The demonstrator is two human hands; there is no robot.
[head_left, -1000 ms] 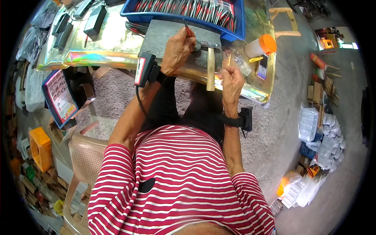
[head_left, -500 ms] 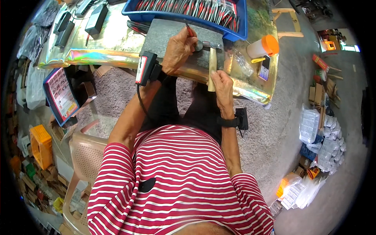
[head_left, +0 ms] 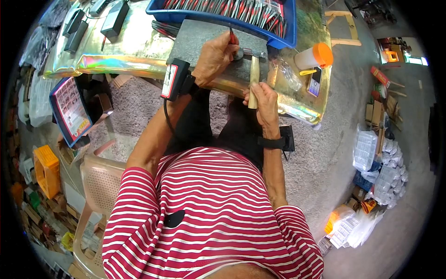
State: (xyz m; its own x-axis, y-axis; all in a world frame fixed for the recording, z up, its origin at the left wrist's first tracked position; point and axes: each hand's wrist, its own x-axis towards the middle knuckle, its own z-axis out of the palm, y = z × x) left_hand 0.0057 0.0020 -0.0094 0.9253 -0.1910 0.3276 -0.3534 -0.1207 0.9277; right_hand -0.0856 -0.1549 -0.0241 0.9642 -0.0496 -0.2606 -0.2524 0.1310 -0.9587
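The grey slab (head_left: 193, 39) lies near the front edge of the bench (head_left: 139, 58), probably so that both hands can work over a firm, flat surface within easy reach. The hammer (head_left: 254, 74) has its head over the slab and its wooden handle pointing back toward the person, which seems to suit a grip from below. The blue tray (head_left: 292, 39), filled with red-and-black pieces, sits just behind the slab, likely to keep them close.

The left hand (head_left: 215, 59) has its fingers nearly closed, pinching 1 slim red-and-black piece (head_left: 232, 38) upright above the slab; its lower end is hidden. The right hand (head_left: 265, 100) has its fingers curled around the lower handle, with little gap showing
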